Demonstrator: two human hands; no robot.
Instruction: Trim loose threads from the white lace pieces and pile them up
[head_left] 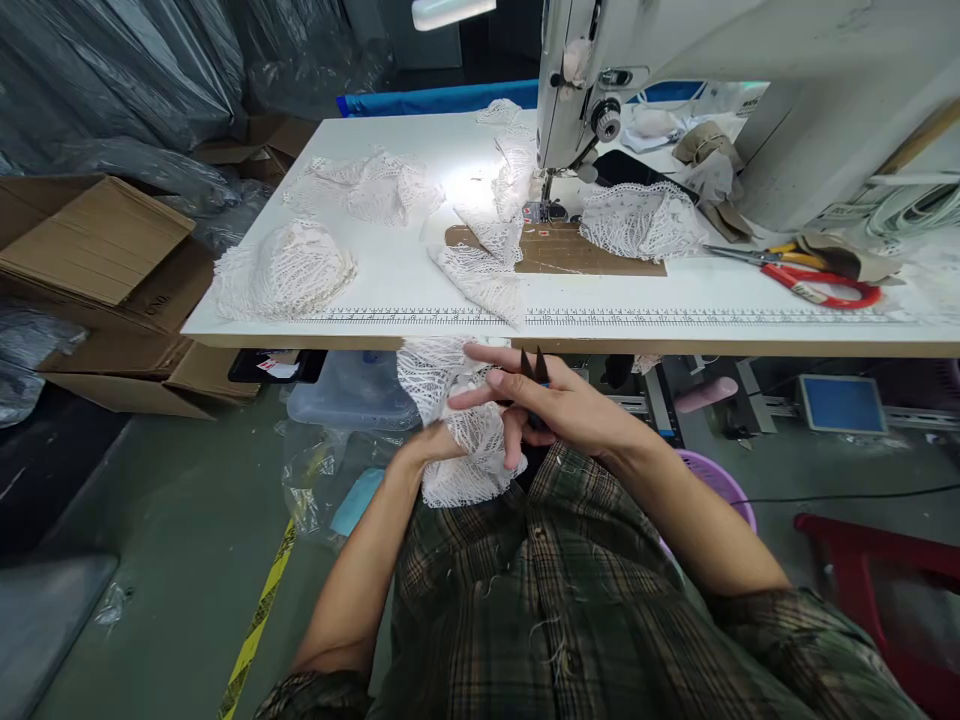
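A white lace piece [469, 478] hangs in front of my lap, just below the table edge. My left hand [442, 441] reaches into it from the left, and the lace covers its fingers. My right hand [551, 405] is at the lace from the right, index and middle fingers stretched over the fabric. Small dark thread snips [534, 367] are held in my right hand, their two pointed blades apart and facing the table. On the table beyond, more lace [487, 270] lies under and in front of the sewing machine [570, 100] needle area.
A bunched lace pile [281, 270] and another lace piece [379, 185] lie on the left of the white table [405, 290]. Red-handled scissors [821, 285] rest at the right. Cardboard boxes [105, 250] stand left, a purple basket [716, 480] and red stool [885, 570] right.
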